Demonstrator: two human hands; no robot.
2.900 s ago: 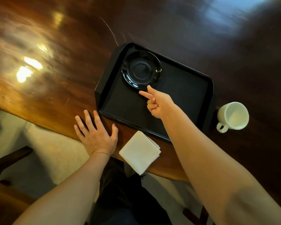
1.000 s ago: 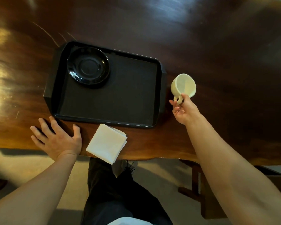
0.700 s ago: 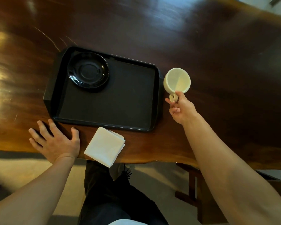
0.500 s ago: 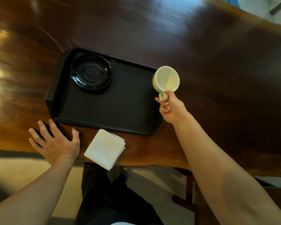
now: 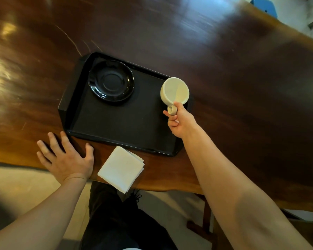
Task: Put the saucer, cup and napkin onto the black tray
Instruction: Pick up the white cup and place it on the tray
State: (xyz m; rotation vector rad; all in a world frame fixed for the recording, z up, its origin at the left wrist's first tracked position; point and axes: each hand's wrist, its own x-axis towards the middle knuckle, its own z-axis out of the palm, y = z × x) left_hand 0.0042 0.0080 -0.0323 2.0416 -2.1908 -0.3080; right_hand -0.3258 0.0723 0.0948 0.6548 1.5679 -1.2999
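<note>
**White cup carried in over the tray's right end**

White paper first: the folded napkin [image 5: 121,168] lies at the bench's [image 5: 242,87] near edge, one corner hanging past it, just short of the black tray's [image 5: 116,123] near rim and not yet on it. Beside it the left hand [image 5: 67,159] rests flat with fingers spread, holding nothing, its fingertips close to the tray's near-left corner, probably to steady the body and keep the tray from sliding.

Further in, the right hand [image 5: 179,121] has its grip pinched on the handle of the cup [image 5: 174,91], thumb above and fingers curled beneath. The cup hangs slightly tilted, mouth towards the camera, above the tray's right end; holding it by the handle leaves the bowl free to be set down upright.

At the tray's far-left corner sits the black saucer [image 5: 111,81], already placed and bare, likely where the cup is headed.
</note>
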